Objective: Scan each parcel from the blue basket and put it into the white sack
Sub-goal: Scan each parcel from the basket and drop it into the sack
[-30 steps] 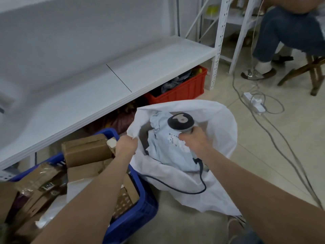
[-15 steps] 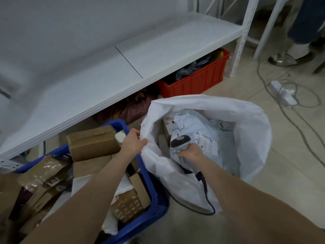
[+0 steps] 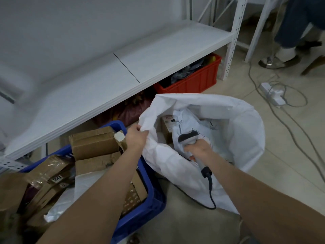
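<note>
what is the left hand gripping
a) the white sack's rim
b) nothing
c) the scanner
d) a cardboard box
a: the left hand pinches the white sack at its rim, while the right hand holds the scanner.

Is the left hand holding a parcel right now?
No, the left hand grips the rim of the white sack beside the blue basket.

One head-worn view; it looks forward and down, close over the white sack [image 3: 246,124] and blue basket [image 3: 154,199].
</note>
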Available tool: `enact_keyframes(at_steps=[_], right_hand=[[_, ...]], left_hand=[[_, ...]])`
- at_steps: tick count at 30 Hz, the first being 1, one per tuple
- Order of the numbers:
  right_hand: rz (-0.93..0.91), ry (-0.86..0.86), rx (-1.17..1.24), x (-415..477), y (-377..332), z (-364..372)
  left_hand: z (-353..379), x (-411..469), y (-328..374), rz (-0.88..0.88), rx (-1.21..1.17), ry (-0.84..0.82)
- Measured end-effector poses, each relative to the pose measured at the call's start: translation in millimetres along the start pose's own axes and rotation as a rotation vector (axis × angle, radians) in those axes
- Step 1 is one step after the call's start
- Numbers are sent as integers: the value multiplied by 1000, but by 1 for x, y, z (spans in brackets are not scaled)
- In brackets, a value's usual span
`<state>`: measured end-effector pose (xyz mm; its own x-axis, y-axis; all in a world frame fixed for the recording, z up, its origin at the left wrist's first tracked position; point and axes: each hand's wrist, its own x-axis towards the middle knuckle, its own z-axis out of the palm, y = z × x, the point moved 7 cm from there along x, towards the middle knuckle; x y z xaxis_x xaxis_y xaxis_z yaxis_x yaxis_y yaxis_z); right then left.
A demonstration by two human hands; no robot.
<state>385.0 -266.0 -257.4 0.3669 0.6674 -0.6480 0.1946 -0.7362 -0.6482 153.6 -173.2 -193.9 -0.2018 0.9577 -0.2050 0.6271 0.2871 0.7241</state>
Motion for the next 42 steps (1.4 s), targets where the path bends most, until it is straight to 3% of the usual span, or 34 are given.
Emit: enact_keyframes(at_steps=[3, 5, 7, 10, 15, 18, 21, 24, 27, 30, 32, 34, 37, 41, 42], right_hand=[[-28, -27, 92, -10, -3, -2], [-47, 10, 232, -14, -3, -18], [-75, 58, 277, -18, -3, -37], [-53, 239, 162, -23, 13, -77], [67, 528, -57, -25, 55, -148], [151, 507, -6, -6, 81, -160], [138, 365, 128, 15, 87, -146], [35, 303, 314, 28, 80, -125], [-10, 194, 345, 19, 61, -100], [-92, 297, 273, 3, 33, -98], [-128, 404, 239, -13, 18, -106], [-129, 433, 173, -27, 10, -112], [-160, 474, 63, -46, -1, -124], [-277, 604, 67, -65, -21, -137], [-259, 585, 65, -64, -18, -135]], left_hand=[[12, -4, -14, -103, 122, -153], [18, -7, -27, -289, -77, -242], [20, -9, -29, -418, -282, -227], [29, -9, -33, -485, -354, -165], [61, -9, -32, -516, -249, -163], [72, 0, -36, -529, -193, -163], [82, 10, -47, -552, -208, -220], [86, 10, -51, -533, -195, -235], [80, 2, -38, -435, -103, -205], [36, 4, 14, -110, 39, 52], [-2, -5, 46, 12, -19, 272], [-19, -9, 56, 32, -3, 294], [-21, -18, 54, 15, 159, 114], [-64, -30, 64, 35, -86, 369], [-67, -30, 58, 17, -88, 348]])
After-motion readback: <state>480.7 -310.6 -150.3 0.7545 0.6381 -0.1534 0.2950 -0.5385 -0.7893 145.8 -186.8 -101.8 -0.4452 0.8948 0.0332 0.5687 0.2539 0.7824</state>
